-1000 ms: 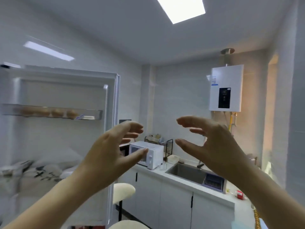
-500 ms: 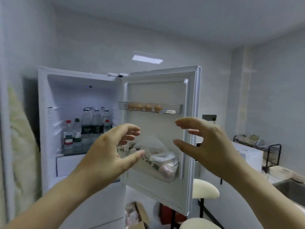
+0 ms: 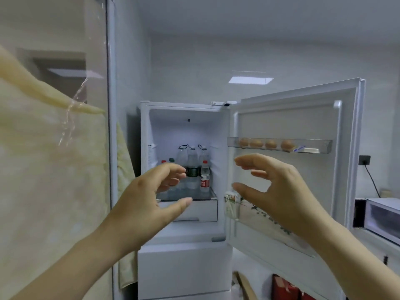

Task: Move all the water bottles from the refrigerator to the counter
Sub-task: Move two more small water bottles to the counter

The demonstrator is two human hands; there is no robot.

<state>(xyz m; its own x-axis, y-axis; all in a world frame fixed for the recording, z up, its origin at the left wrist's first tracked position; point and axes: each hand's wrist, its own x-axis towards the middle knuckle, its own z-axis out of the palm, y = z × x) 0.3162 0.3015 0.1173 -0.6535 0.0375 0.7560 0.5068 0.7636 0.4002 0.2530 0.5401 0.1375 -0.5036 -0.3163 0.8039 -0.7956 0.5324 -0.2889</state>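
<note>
The refrigerator (image 3: pixel 184 267), a white, smooth-fronted box, is seen with its upper door (image 3: pixel 292 118) swung wide to the right. The water bottles (image 3: pixel 192 167) are found inside the upper compartment, grouped upright on a glass shelf (image 3: pixel 194 194): tall clear plastic ones with looped carry handles at the back, and smaller ones in front. One small bottle (image 3: pixel 204 177) is marked by a red cap and a red-and-white label. How many stand on the left cannot be told, as they are partly covered by the left hand (image 3: pixel 147 202).

Both hands are raised in front of the opening and nothing is held. The left fingers (image 3: pixel 173 169) are gently curved, with the thumb set well apart below them. The right hand (image 3: pixel 279 191) is shaped alike, its fingers (image 3: pixel 251 161) loosely bent and spread from the thumb.

Four brown, rounded eggs (image 3: pixel 268 144) are lined up in a narrow transparent tray (image 3: pixel 320 146) on the door. A crumpled printed bag (image 3: pixel 259 215) is lodged in the lower door bin. A pale yellow, soft-looking cloth (image 3: pixel 43 169) is seen on the left, partly behind a glossy pane.
</note>
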